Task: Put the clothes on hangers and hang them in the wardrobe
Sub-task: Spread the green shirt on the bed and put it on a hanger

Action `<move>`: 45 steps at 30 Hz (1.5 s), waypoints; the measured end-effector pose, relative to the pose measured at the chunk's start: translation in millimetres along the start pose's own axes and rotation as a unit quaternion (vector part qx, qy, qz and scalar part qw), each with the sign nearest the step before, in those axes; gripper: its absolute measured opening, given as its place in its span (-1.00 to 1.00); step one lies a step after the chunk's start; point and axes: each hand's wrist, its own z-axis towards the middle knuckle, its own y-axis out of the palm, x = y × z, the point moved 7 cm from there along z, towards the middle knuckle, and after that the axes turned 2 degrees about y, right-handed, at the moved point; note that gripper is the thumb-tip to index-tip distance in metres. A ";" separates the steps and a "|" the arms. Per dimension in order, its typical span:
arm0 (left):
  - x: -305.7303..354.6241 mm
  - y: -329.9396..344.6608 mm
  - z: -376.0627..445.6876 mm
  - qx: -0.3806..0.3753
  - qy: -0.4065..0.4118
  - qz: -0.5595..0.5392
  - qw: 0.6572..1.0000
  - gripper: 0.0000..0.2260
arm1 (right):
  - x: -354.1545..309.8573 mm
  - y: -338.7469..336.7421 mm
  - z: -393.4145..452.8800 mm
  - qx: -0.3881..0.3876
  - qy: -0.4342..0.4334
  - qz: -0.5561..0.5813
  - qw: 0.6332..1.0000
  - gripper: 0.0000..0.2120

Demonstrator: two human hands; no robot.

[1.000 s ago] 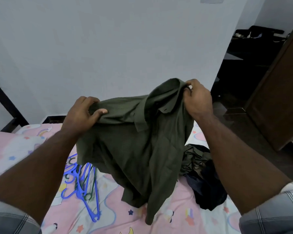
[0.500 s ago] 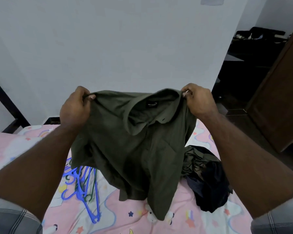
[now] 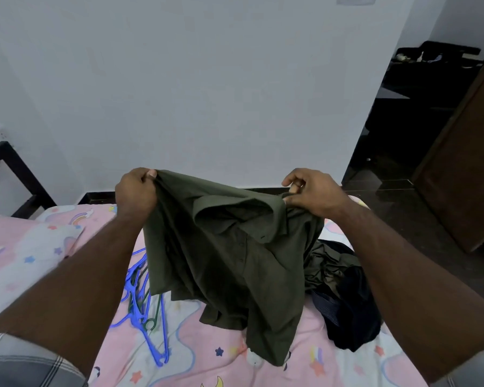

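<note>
Head view, one moment. Both hands hold an olive-green shirt (image 3: 235,247) up over the bed (image 3: 207,356), collar toward the camera. Left hand (image 3: 136,191), at about 10 o'clock from frame centre, has its fingers curled and pinches the shirt's shoulder edge between thumb and fingers. Right hand (image 3: 312,195), at about 2 o'clock, pinches the other shoulder near the collar with thumb and lower fingers; its index finger is lifted off the cloth and slightly crooked. The shirt sags between the two grips, the collar folded open in the middle, the button placket running down the front. Its lower hem and one loose part drape down and touch the bed at about 6 o'clock. Blue hangers (image 3: 140,303) lie in a bundle on the bed at about 8 o'clock, partly under the shirt's left edge; a green hanger (image 3: 155,311) lies among them. A heap of dark clothes (image 3: 344,297) sits on the bed at about 4 o'clock, just beside the hanging shirt. The bed sheet is pink with stars, rainbows and a moon. White wall (image 3: 207,93) at 12 o'clock; dark wooden door (image 3: 464,174) at 3 o'clock, beside a dark doorway. The wardrobe cannot be identified in this view.
</note>
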 end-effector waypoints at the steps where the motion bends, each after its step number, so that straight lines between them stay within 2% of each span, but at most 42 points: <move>1: -1.6 -0.7 0.0 0.006 -0.010 -0.008 1.000 -0.74 | 1.5 4.6 -1.2 -0.020 -0.002 -0.002 1.000 -0.67; 4: -4.7 -4.3 1.4 0.023 -0.036 -0.018 0.999 -0.75 | 5.0 14.9 -6.0 -0.050 -0.023 -0.045 0.997 -0.65; 7: -2.1 -9.4 1.6 0.043 -0.041 -0.022 0.998 -0.75 | 9.0 6.2 -7.9 -0.004 -0.030 -0.060 0.998 -0.69; 10: 2.1 -14.2 2.1 0.059 -0.030 -0.029 0.997 -0.77 | 0.0 -23.7 -5.3 0.111 -0.049 -0.085 0.989 -0.77; 13: 10.9 -16.2 1.2 0.077 -0.017 -0.058 0.995 -0.82 | -25.8 -61.4 -12.6 0.308 -0.117 -0.076 0.941 -0.81; 14: 14.5 -16.2 1.1 0.080 -0.012 -0.065 0.995 -0.83 | -33.1 -68.0 -15.8 0.349 -0.134 -0.073 0.925 -0.81; 15: 17.7 -16.4 0.7 0.081 -0.009 -0.068 0.994 -0.83 | -36.8 -69.7 -14.7 0.358 -0.137 -0.080 0.920 -0.80; 16: 19.8 -17.4 0.1 0.081 -0.010 -0.067 0.994 -0.83 | -36.7 -66.8 -9.1 0.334 -0.124 -0.097 0.929 -0.78; 18: 20.8 -20.3 -0.2 0.080 -0.010 -0.064 0.995 -0.82 | -29.6 -56.6 2.1 0.235 -0.077 -0.146 0.958 -0.73; 19: 20.8 -21.8 -0.3 0.079 -0.007 -0.062 0.995 -0.81 | -28.2 -57.1 2.6 0.220 -0.066 -0.157 0.961 -0.71; 22: 26.6 -24.0 -0.4 0.074 0.006 -0.057 0.996 -0.81 | -40.6 -80.7 -11.1 0.331 -0.095 -0.132 0.929 -0.70; 23: 28.6 -24.4 0.0 0.074 0.004 -0.057 0.996 -0.81 | -41.9 -82.4 -11.1 0.326 -0.088 -0.124 0.933 -0.71; 24: 29.7 -24.9 0.5 0.074 -0.003 -0.057 0.996 -0.80 | -40.5 -77.0 -6.8 0.275 -0.069 -0.125 0.951 -0.74; 26: 31.0 -26.8 2.3 0.075 -0.009 -0.051 0.996 -0.79 | -24.6 -53.0 2.2 0.117 0.002 -0.158 0.981 -0.80; 27: 31.0 -28.1 3.3 0.076 -0.005 -0.045 0.996 -0.78 | -18.9 -48.8 1.0 0.095 0.018 -0.160 0.982 -0.84; 28: 30.7 -29.6 4.7 0.079 0.000 -0.041 0.996 -0.78 | -16.3 -52.3 -0.6 0.116 0.021 -0.147 0.982 -0.88; 30: 30.5 -32.6 7.4 0.088 0.007 -0.038 0.995 -0.77 | -22.3 -69.9 -9.0 0.242 -0.017 -0.094 0.966 -0.91; 31: 31.6 -33.1 8.5 0.089 0.007 -0.037 0.995 -0.77 | -23.8 -72.9 -12.5 0.274 -0.031 -0.059 0.960 -0.91; 32: 32.9 -33.1 9.4 0.088 0.004 -0.036 0.995 -0.76 | -24.2 -69.0 -13.1 0.254 -0.034 -0.030 0.966 -0.89; 33: 34.4 -32.7 10.1 0.087 0.000 -0.035 0.996 -0.75 | -21.6 -56.7 -10.2 0.191 -0.021 -0.023 0.981 -0.85; 35: 35.3 -31.7 11.9 0.084 -0.003 -0.033 0.996 -0.74 | -4.6 -27.7 -6.1 0.053 0.028 -0.070 0.996 -0.80; 36: 34.5 -32.0 12.5 0.083 -0.002 -0.028 0.996 -0.73 | 3.4 -22.8 -6.4 0.032 0.046 -0.086 0.995 -0.82; 37: 33.4 -32.8 13.2 0.083 0.000 -0.021 0.996 -0.73 | 6.4 -25.5 -6.9 0.047 0.055 -0.090 0.993 -0.86; 39: 30.1 -35.2 14.7 0.086 0.004 -0.011 0.996 -0.71 | 3.3 -43.5 -8.6 0.145 0.046 -0.096 0.984 -0.87; 41: 28.8 -37.5 16.3 0.090 0.000 -0.014 0.996 -0.70 | -4.1 -56.8 -13.7 0.235 0.030 -0.107 0.966 -0.80; 42: 29.0 -38.0 17.0 0.092 -0.001 -0.015 0.996 -0.70 | -5.9 -55.4 -13.5 0.235 0.028 -0.114 0.965 -0.77; 45: 28.1 -38.6 19.2 0.097 -0.007 -0.015 0.995 -0.68 | -7.1 -33.2 -6.2 0.086 0.016 -0.119 0.989 -0.74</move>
